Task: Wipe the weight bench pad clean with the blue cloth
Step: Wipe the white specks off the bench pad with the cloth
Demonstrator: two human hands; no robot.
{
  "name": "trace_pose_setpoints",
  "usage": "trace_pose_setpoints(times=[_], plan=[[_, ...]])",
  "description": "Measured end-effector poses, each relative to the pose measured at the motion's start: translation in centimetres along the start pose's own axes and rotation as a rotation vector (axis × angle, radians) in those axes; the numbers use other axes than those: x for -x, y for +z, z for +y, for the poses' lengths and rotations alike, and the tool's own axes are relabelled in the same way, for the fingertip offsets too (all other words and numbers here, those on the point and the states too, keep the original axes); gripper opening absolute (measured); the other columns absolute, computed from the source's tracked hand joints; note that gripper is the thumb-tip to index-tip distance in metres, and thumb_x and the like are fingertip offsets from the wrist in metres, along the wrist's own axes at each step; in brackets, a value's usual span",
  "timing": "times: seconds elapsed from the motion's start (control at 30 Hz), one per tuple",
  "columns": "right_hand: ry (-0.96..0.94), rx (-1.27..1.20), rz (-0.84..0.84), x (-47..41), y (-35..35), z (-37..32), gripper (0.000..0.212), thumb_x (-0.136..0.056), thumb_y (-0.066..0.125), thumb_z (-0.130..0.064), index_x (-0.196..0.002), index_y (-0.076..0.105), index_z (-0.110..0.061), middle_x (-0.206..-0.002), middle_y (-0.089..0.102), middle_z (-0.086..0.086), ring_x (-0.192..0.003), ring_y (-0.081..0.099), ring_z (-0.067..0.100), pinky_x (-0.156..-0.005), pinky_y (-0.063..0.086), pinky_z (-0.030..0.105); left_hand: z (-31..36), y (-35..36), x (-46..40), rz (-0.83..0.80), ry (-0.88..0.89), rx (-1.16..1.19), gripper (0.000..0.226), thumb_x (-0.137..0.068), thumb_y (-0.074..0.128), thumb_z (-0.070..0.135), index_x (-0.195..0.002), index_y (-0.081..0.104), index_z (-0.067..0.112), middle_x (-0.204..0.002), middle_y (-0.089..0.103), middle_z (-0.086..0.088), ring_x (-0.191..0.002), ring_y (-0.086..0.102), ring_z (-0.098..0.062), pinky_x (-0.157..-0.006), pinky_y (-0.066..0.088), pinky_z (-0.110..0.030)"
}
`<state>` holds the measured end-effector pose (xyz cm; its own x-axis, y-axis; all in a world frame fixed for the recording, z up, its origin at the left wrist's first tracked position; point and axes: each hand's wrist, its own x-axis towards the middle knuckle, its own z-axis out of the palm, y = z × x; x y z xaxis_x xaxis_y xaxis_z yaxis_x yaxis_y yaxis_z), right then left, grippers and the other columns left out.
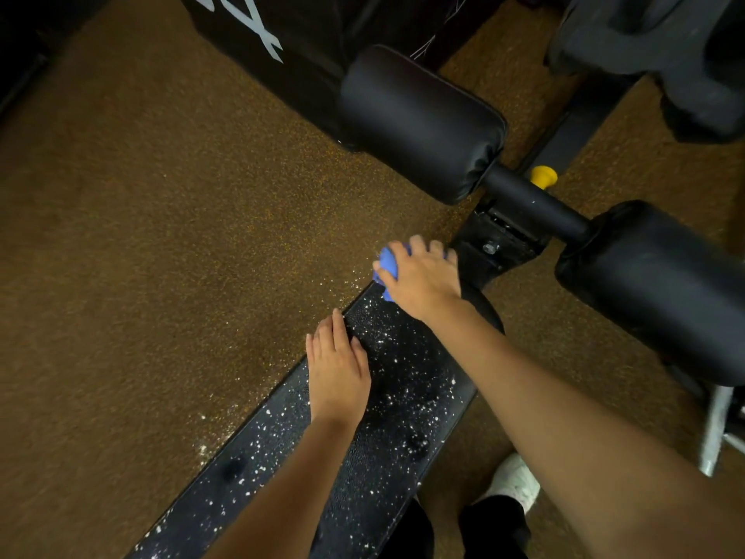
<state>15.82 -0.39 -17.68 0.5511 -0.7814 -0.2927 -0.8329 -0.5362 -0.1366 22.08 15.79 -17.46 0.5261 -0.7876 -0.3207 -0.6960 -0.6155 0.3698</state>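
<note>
I see a big brown floor (161, 236) with tiny specks, and a long black bench pad (403, 397) running from the bottom of the view up to the middle. The pad is wet and full of little white bits, so I think the wiping is only at its start. Two fat black roller pads (419, 123) sit on a bar past the far end, with a small yellow knob (543, 176) between them. My right hand (421, 276) is at the far end of the pad, with its fingers (415, 246) curled down over the bunched blue cloth (388, 266). My left hand (336, 369) lies flat on the left edge of the pad, fingers straight, holding nothing. Next I think the cloth must be pulled back along the pad toward me, pressing down. My left hand rests right in that path, so it may need to lift away. The black metal bracket (500, 240) is close to the cloth, and my white shoe (516, 478) stands beside the bench.
</note>
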Motion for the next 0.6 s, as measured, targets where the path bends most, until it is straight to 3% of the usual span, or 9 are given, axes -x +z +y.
trace_pose_setpoints(times=[0.1, 0.17, 0.3, 0.4, 0.5, 0.6], plan=[[-0.168, 0.050, 0.019, -0.6, 0.4, -0.4, 0.043, -0.091, 0.041, -0.050, -0.124, 0.048, -0.023, -0.124, 0.048, 0.008, -0.112, 0.045, 0.033, -0.094, 0.033, 0.049, -0.1, -0.1, -0.1, -0.012, -0.009, 0.016, 0.050, -0.099, 0.019, 0.022, -0.144, 0.018, 0.000, -0.144, 0.033, -0.018, -0.136, 0.026, -0.028, -0.115, 0.007, -0.037], [-0.277, 0.019, 0.093, 0.1, 0.9, 0.6, 0.044, -0.084, 0.057, -0.042, -0.124, 0.053, -0.024, -0.122, 0.052, 0.007, -0.110, 0.048, 0.032, -0.097, 0.034, 0.050, -0.1, -0.2, -0.1, -0.015, -0.013, 0.023, 0.049, -0.099, 0.025, 0.018, -0.144, 0.017, 0.000, -0.144, 0.032, -0.018, -0.136, 0.025, -0.028, -0.116, 0.007, -0.036], [-0.246, -0.110, 0.184, 4.0, 1.9, 3.0, 0.077, -0.062, 0.079, -0.021, -0.133, 0.050, -0.020, -0.136, 0.048, 0.010, -0.128, 0.041, 0.035, -0.107, 0.026, 0.056, 0.1, -0.4, -0.1, -0.016, -0.012, 0.027, 0.050, -0.099, 0.026, 0.018, -0.145, 0.014, 0.001, -0.146, 0.029, -0.016, -0.138, 0.021, -0.025, -0.116, 0.003, -0.034], [-0.197, -0.036, 0.220, 7.0, 2.6, 4.4, 0.094, -0.050, 0.087, -0.019, -0.135, 0.047, -0.016, -0.141, 0.045, 0.014, -0.132, 0.037, 0.038, -0.104, 0.024, 0.060, 0.0, -0.4, 0.0, -0.015, -0.005, 0.034, 0.049, -0.100, 0.025, 0.019, -0.145, 0.014, 0.002, -0.147, 0.029, -0.016, -0.138, 0.021, -0.025, -0.116, 0.002, -0.033], [-0.118, 0.015, 0.195, 6.6, 2.5, 4.1, 0.084, -0.065, 0.081, -0.033, -0.138, 0.043, -0.016, -0.144, 0.039, 0.016, -0.134, 0.032, 0.041, -0.105, 0.023, 0.064, -0.1, -0.3, 0.0, -0.004, 0.001, 0.028, 0.049, -0.100, 0.020, 0.020, -0.145, 0.015, 0.002, -0.147, 0.028, -0.016, -0.139, 0.020, -0.026, -0.115, 0.001, -0.033], [-0.068, 0.001, 0.127, 5.4, 1.9, 2.7, 0.079, -0.082, 0.044, -0.066, -0.145, 0.029, -0.020, -0.151, 0.025, 0.015, -0.137, 0.021, 0.043, -0.107, 0.017, 0.062, -0.1, -0.3, 0.1, 0.002, -0.006, 0.038, 0.050, -0.100, 0.023, 0.020, -0.145, 0.013, 0.002, -0.149, 0.025, -0.015, -0.140, 0.016, -0.024, -0.114, -0.002, -0.030]])
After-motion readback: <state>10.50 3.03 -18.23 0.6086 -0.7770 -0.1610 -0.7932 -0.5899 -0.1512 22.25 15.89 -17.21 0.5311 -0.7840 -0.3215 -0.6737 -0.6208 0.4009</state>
